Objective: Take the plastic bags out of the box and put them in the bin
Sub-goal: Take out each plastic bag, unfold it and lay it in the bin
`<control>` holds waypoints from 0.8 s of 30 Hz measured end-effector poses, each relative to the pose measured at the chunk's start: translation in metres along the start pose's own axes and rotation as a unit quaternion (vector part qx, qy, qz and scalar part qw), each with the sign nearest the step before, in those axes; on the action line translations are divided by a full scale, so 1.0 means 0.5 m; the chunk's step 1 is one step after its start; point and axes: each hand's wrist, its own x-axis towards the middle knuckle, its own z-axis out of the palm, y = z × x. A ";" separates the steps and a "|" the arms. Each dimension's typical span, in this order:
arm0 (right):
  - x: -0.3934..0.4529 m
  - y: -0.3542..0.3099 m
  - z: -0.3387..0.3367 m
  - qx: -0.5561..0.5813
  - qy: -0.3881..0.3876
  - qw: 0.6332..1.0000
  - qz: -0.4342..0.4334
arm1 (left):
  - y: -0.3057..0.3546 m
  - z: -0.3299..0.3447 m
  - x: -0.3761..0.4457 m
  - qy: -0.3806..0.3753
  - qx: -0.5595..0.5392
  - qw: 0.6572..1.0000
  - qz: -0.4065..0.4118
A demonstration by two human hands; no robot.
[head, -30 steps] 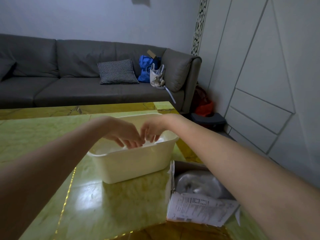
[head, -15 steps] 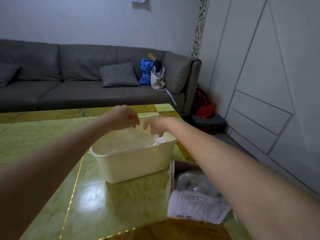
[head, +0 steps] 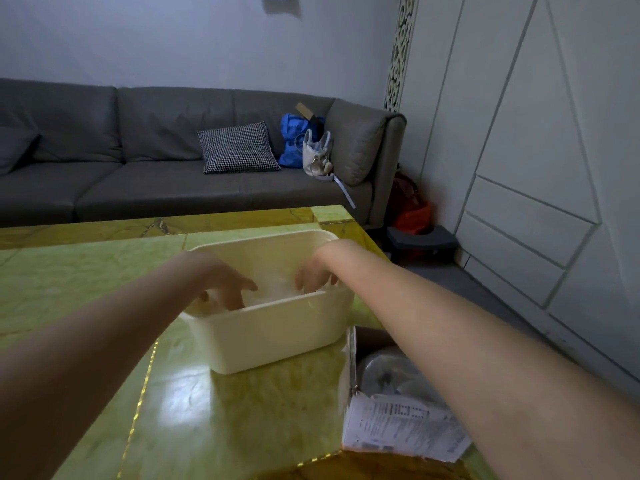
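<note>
Where hands enter bin (head: pixel 277 336), fingertips blurred.

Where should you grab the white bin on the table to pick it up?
Probably the white bin by its two short ends, under the rim, one hand each side. It stands upright, long and open-topped, and its smooth walls offer no handle that I can see.

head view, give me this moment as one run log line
step: bags into bin | left hand: in bin, on plastic bags | right hand: in bin, grip unclear | box: more bags inside
</note>
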 end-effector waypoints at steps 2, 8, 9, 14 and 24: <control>0.010 -0.003 0.003 -0.006 -0.012 1.000 -0.002 | -0.007 0.001 0.001 -0.021 -0.024 0.999 0.011; -0.007 -0.001 -0.005 0.004 0.020 1.000 0.005 | -0.005 -0.015 -0.032 0.016 -0.199 0.979 0.028; -0.020 0.001 -0.009 0.018 0.037 0.999 0.001 | -0.005 -0.023 -0.041 0.052 -0.211 0.975 0.035; -0.118 0.021 -0.025 0.096 0.117 0.988 -0.016 | 0.024 -0.060 -0.109 0.238 -0.274 0.927 0.097; -0.301 0.097 0.073 0.167 0.011 0.986 0.011 | 0.205 -0.046 -0.214 0.220 -0.229 0.913 0.257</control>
